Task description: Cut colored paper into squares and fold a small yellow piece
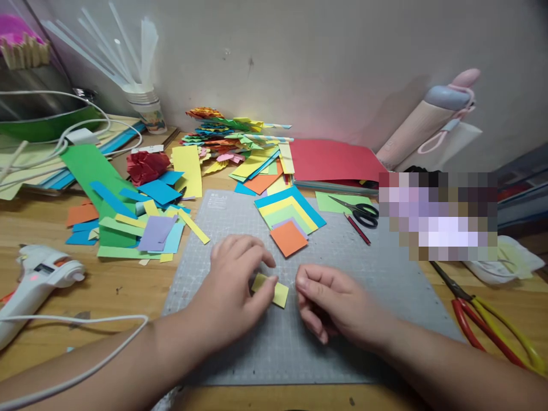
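Note:
My left hand [233, 282] pinches a small folded yellow paper piece [280, 293] between thumb and fingers, pressing it onto the grey cutting mat [342, 257]. My right hand [331, 302] rests just right of the paper with its fingers curled in; its thumb tip sits close to the paper's right edge, and I see nothing in it. A stack of coloured paper squares [289, 220] with an orange one on top lies on the mat just beyond my hands.
A white glue gun [40, 279] with its cord lies at the left. Loose coloured paper scraps [132, 220] cover the left and back. Black scissors [363, 212] and a red pencil [357, 229] lie right of the squares; red-and-yellow pliers [488, 317] sit at the right edge.

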The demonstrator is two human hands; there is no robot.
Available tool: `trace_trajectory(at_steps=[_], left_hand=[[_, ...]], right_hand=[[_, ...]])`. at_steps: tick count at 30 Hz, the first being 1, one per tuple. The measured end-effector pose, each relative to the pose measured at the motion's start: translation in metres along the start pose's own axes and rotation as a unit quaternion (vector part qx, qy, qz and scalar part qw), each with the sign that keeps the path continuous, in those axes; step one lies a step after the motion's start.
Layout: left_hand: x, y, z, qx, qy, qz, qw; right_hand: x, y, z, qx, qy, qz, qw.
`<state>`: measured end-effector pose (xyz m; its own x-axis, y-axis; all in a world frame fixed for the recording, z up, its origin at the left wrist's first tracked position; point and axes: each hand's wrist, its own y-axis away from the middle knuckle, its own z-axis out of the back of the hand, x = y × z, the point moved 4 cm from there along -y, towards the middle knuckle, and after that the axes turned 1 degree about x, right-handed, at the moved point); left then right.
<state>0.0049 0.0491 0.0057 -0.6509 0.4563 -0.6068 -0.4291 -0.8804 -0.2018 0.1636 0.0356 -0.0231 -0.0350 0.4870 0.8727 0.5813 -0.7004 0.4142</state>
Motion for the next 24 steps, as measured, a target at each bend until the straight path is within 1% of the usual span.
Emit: trace_trajectory(at_steps=[2,3,6,10,13,17,21,24], left_hand=[[-0.009,0.003,0.002,0.03,0.071,-0.045,0.996],[-0.013,0.004,0.002,0.045,0.101,-0.053,0.992],[-0.018,0.006,0.001,0.062,0.154,-0.05,0.985],[-0.018,0.006,-0.004,0.068,0.175,-0.044,0.981],[-0.016,0.005,-0.006,0.077,0.194,-0.04,0.977],[-0.017,0.003,-0.007,0.088,0.225,-0.034,0.97],[-0.02,0.002,-0.005,0.101,0.261,-0.027,0.96],[-0.022,0.003,-0.003,0.103,0.259,-0.035,0.96]], right_hand=[[-0.002,0.001,-0.003,-0.007,0.034,-0.005,0.999],[-0.002,0.002,-0.004,-0.005,0.045,-0.005,0.999],[-0.005,0.003,-0.009,0.004,0.067,-0.002,0.998],[-0.006,0.004,-0.012,0.001,0.094,0.006,0.996],[-0.006,0.005,-0.013,0.012,0.098,0.004,0.995],[-0.008,0.007,-0.014,0.039,0.059,-0.018,0.997],[-0.009,0.007,-0.016,0.091,-0.034,-0.043,0.994],[-0.01,0.008,-0.018,0.116,-0.099,-0.052,0.987]])
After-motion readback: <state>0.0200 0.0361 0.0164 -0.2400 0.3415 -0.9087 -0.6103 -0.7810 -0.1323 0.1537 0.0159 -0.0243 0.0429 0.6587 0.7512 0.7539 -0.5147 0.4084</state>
